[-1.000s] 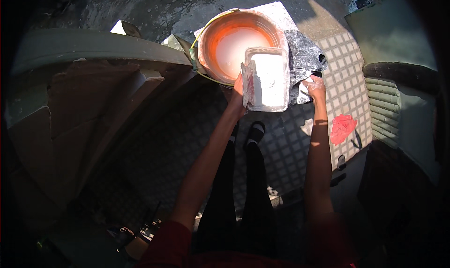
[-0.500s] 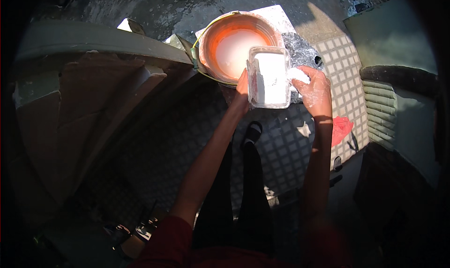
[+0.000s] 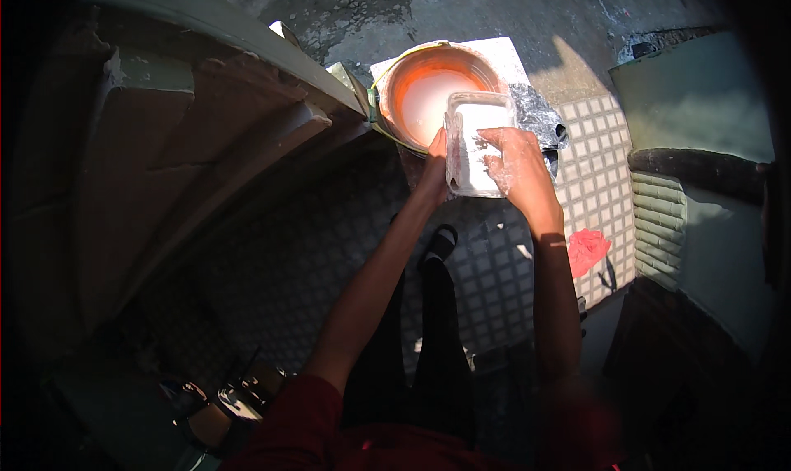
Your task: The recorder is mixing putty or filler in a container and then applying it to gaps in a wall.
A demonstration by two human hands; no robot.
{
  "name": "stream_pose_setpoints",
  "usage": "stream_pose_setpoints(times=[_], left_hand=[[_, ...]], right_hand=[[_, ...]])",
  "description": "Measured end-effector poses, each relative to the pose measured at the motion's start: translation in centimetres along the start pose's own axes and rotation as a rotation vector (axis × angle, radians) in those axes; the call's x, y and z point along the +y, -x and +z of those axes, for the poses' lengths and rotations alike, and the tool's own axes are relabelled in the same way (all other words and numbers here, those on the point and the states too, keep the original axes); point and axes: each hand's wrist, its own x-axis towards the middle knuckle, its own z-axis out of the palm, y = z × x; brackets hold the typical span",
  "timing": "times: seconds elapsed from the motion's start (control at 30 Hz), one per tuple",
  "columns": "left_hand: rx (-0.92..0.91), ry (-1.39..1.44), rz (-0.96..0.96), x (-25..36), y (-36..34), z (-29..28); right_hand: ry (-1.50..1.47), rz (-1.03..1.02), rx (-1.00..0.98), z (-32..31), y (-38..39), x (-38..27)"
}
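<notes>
A clear plastic tub (image 3: 451, 182) of white powder (image 3: 471, 159) is held by my left hand (image 3: 437, 164), which grips its left side. Over the tub reaches my right hand (image 3: 517, 159), dusted white, with thumb and index finger apart at the powder's surface. Whether any powder sits between those fingers is hard to make out against the white. Just behind the tub stands an orange bucket (image 3: 399, 88) with a pale, whitened rim, a yellowish handle and milky white liquid (image 3: 432, 100) inside. The tub overlaps the bucket's near right edge.
Under the bucket lies a white board (image 3: 500, 55), with crumpled dark plastic sheeting (image 3: 535, 112) beside it. A red crumpled bag (image 3: 587, 251) rests on the checkered tile floor (image 3: 593, 133). Large curved greenish pieces flank me: one at left (image 3: 222, 34), another at right (image 3: 692, 92).
My right hand has moved left from beside the tub to over it. The white clump it held no longer shows apart from the powder. The view has shifted slightly.
</notes>
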Motion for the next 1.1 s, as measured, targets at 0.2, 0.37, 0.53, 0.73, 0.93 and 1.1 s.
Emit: stream_pose_setpoints(times=[0.2, 0.37, 0.53, 0.73, 0.93, 1.1], left_hand=[[0.02, 0.182, 0.031, 0.1, 1.8, -1.6], [0.079, 0.091, 0.064, 2.3, 5.9, -2.4], [0.116, 0.211, 0.043, 5.0, 11.8, -3.8], [0.251, 0.263, 0.088, 8.5, 20.3, -5.9], [0.312, 0.355, 0.301, 11.5, 27.6, -10.5], [0.404, 0.559, 0.405, 12.2, 33.5, -18.8]], right_hand=[[-0.039, -0.223, -0.002, -0.8, 0.4, -2.8], [-0.069, -0.298, 0.112, 0.4, 1.0, -5.4], [-0.092, -0.31, -0.024, 0.6, 2.8, -11.3], [0.028, -0.35, -0.089, 1.1, 5.9, -21.2], [0.081, -0.451, -0.209, 7.1, 10.2, -31.1], [0.097, -0.54, -0.352, 11.8, 13.0, -38.7]])
